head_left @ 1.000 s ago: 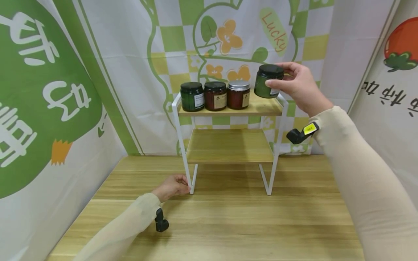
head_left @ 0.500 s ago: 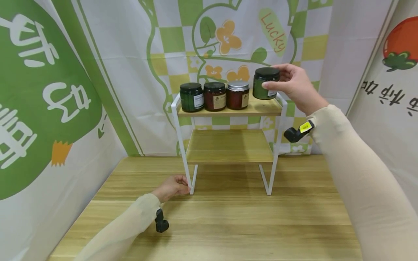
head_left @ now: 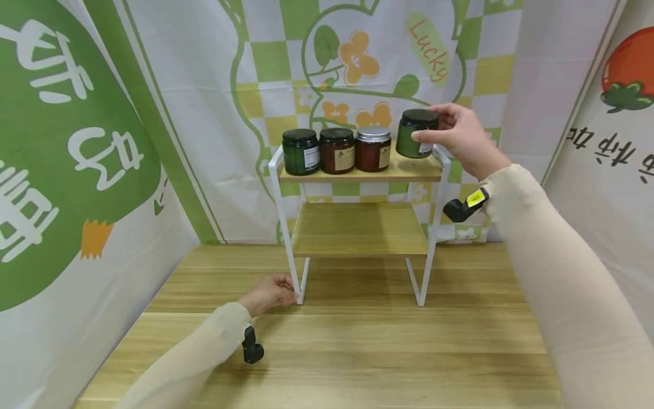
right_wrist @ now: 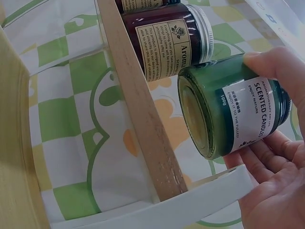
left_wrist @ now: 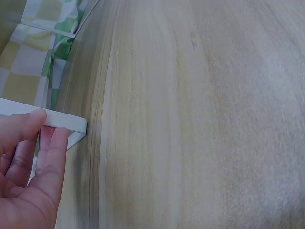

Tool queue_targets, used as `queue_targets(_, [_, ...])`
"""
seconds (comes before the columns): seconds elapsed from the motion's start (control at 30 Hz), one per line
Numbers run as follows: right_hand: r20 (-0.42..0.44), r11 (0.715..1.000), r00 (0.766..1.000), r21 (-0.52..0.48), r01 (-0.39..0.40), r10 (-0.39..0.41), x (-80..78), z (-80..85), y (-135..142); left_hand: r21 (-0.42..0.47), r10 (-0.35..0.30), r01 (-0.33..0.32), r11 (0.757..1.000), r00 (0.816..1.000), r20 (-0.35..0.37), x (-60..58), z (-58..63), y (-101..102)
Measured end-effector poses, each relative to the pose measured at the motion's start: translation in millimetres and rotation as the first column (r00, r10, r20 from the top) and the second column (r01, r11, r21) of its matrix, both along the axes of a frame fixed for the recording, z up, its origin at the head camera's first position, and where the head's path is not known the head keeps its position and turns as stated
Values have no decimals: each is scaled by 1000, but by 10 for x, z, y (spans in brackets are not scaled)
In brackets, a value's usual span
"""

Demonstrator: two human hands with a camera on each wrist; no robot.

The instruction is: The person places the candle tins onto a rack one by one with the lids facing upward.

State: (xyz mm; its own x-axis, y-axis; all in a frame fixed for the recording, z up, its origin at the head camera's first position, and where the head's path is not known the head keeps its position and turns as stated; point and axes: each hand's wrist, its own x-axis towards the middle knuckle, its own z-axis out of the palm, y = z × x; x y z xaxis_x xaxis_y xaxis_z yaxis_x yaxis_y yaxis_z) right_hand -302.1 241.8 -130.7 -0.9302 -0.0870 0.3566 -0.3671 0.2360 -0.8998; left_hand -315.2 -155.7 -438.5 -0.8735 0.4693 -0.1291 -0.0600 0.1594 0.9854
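Observation:
My right hand (head_left: 467,139) grips a green glass scented candle jar (head_left: 413,142) with a black lid, thumb on one side and fingers on the other. The jar hangs just over the right end of the shelf's top board (head_left: 409,171); its base shows in the right wrist view, where the label (right_wrist: 251,110) reads "SCENTED CANDLES". My left hand (head_left: 271,293) pinches the foot of the shelf's white front-left leg (left_wrist: 71,122) between thumb and fingers. On the top board stand a green candle jar (head_left: 296,156), a dark red one with black lid (head_left: 331,150) and another with silver lid (head_left: 368,156).
The two-tier shelf stands on a wooden table (head_left: 347,358), its lower board (head_left: 360,227) bare. A raised white side rail (head_left: 443,160) edges the top board at the right. Printed cloth (head_left: 204,113) hangs behind and along both sides.
My right hand has brought the green candle jar slightly down and to the left, nearer the top board. The left hand stays at the shelf leg.

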Motion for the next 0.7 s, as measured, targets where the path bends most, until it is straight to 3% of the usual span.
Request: queue_targets(0.7, [32,995,999,96,7,-10,-28,-70,-10,-17,32,-31,999,999,5,12,9,12])
